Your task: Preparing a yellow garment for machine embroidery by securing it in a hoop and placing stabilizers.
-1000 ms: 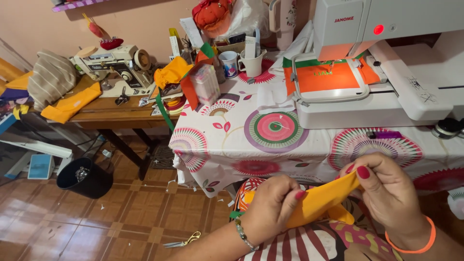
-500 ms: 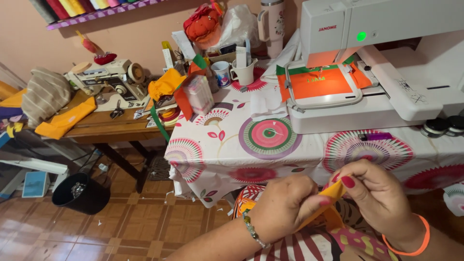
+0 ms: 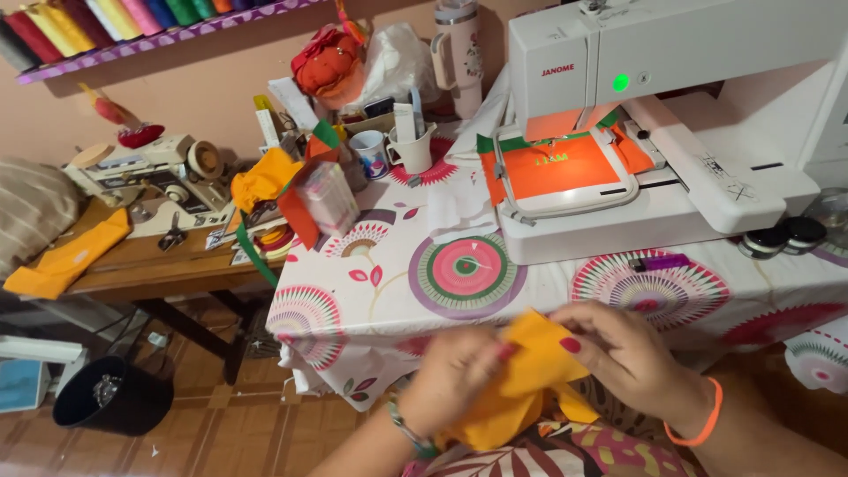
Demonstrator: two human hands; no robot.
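Note:
Both of my hands grip one piece of yellow-orange fabric [image 3: 521,380] over my lap, just below the table's front edge. My left hand [image 3: 455,375] pinches its left side with the fingers curled. My right hand [image 3: 632,358], with an orange band at the wrist, holds the right side, thumb on top. The fabric is folded and bunched between them, and its lower part hangs toward my patterned clothing.
A white embroidery machine [image 3: 671,97] stands on the floral tablecloth [image 3: 397,283], with orange fabric in its hoop [image 3: 561,172]. Cups, a fabric pile and clutter sit at the back. An old sewing machine [image 3: 155,177] rests on a wooden table at left, above a black bin [image 3: 110,397].
My view has tilted up, so the machine and table now sit lower in the frame. My hands have lifted the yellow-orange fabric slightly and shifted their grip along it.

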